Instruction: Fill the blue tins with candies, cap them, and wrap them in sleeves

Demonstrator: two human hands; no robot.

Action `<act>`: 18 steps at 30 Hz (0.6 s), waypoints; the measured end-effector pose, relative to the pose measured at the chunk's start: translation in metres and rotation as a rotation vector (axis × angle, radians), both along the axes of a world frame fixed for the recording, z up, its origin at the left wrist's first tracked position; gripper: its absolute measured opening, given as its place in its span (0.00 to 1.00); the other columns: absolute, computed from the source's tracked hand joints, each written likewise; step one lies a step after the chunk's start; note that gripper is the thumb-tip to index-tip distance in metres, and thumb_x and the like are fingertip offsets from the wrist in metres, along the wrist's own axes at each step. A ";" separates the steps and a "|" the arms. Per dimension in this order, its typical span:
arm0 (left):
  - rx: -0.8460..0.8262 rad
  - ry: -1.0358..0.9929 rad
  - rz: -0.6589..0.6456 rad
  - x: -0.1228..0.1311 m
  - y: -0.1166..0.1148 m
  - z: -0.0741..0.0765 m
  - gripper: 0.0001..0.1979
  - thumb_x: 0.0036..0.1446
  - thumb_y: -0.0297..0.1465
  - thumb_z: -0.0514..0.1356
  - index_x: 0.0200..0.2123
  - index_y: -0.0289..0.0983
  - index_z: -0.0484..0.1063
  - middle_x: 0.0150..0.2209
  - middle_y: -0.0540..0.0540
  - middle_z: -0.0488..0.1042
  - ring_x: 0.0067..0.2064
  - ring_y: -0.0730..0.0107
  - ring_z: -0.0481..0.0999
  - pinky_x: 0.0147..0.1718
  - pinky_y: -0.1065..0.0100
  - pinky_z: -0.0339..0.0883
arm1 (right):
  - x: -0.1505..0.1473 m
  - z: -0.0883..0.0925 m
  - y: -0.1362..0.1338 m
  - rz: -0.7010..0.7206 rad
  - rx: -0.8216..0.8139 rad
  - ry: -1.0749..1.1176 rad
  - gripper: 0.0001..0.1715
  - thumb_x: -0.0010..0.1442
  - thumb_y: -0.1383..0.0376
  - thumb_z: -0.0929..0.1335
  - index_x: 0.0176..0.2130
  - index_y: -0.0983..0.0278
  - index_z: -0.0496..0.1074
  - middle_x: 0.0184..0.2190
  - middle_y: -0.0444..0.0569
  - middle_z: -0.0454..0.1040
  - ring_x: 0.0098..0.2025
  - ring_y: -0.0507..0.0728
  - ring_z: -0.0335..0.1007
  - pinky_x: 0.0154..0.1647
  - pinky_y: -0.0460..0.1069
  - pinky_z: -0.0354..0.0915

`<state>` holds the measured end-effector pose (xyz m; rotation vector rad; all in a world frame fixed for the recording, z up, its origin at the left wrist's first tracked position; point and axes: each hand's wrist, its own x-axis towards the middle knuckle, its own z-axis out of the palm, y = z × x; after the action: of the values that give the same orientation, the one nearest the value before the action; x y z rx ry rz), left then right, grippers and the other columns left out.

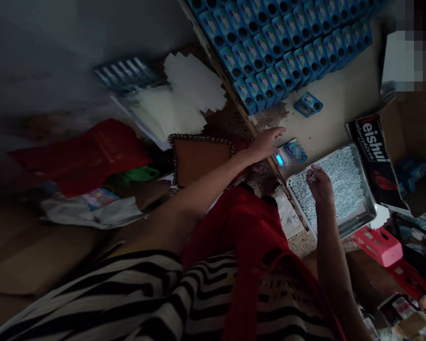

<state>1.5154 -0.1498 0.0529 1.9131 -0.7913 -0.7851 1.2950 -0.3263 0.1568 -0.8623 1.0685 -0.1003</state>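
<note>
Pale-blue pieces [346, 177]: heaped loose in metal tray [365, 217], right of centre in the frame. Judged light, hard and rather slippery, apt to scatter; best taken as a small fingertip pinch from the heap's surface. Right hand [320, 183] is over the tray, fingers bunched nearly closed; cannot tell whether pieces are gripped. Left hand [266, 143], fingers loosely spread, no object seen in it, is beside small scale [279, 159] with its lit display. Above: single blue box [308, 104]; upper right, rows of blue boxes [270, 59].
</note>
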 end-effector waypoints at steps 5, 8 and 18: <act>-0.027 -0.021 -0.181 0.002 -0.043 -0.013 0.31 0.48 0.28 0.77 0.58 0.36 0.80 0.61 0.35 0.81 0.63 0.48 0.78 0.65 0.55 0.68 | -0.032 -0.001 -0.008 -0.096 -0.087 -0.109 0.03 0.61 0.62 0.75 0.36 0.58 0.79 0.31 0.43 0.77 0.35 0.51 0.75 0.37 0.46 0.76; -0.028 -0.036 -0.269 -0.005 -0.053 -0.007 0.24 0.50 0.30 0.76 0.52 0.37 0.82 0.56 0.38 0.84 0.60 0.52 0.80 0.62 0.57 0.69 | -0.058 -0.003 -0.018 -0.141 -0.319 -0.027 0.08 0.62 0.57 0.76 0.34 0.56 0.81 0.38 0.43 0.82 0.49 0.54 0.78 0.48 0.48 0.77; -0.093 -0.619 -0.648 -0.112 -0.097 0.117 0.16 0.72 0.25 0.57 0.54 0.43 0.82 0.52 0.39 0.84 0.57 0.48 0.77 0.62 0.45 0.64 | -0.069 -0.048 -0.005 -0.487 -0.018 -0.041 0.25 0.67 0.40 0.70 0.43 0.57 0.79 0.37 0.44 0.83 0.41 0.55 0.80 0.44 0.51 0.76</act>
<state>1.4030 -0.2471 0.1698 1.8318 -1.8528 -0.4926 1.2257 -0.3316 0.1084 -0.5985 1.2226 -0.5338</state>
